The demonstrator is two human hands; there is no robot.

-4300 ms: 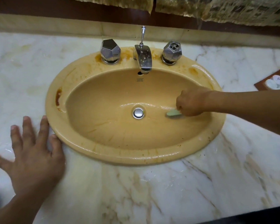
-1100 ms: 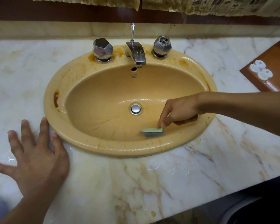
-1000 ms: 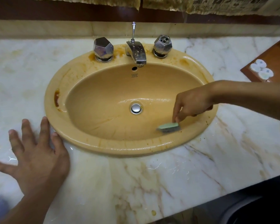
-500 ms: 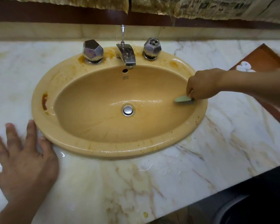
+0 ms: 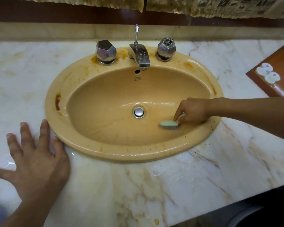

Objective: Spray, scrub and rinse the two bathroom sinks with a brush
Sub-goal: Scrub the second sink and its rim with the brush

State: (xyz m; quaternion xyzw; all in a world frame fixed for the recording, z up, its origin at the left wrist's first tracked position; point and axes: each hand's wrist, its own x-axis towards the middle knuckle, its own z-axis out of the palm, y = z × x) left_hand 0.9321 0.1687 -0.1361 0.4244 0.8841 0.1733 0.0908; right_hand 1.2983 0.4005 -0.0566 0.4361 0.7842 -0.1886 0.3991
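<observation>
Two hands: right hand (image 5: 193,110) pinches the green brush (image 5: 169,124); left hand (image 5: 34,159) lies flat, fingers spread, on the wet desk (image 5: 187,185)
Brush spot: bristles down inside the sink (image 5: 138,153), lower right of the drain (image 5: 138,112)
Risk: tbh that fingertip grip could slip on the wet slope, and the rusty stain (image 5: 58,101) on the left rim looks easy to skip

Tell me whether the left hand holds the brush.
No, the right hand grips the brush; the left hand rests on the counter.

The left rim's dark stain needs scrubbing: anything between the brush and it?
Nothing visible: between the brush in the right hand and the stain lie only open basin and the drain; the left hand rests on the counter.
</observation>
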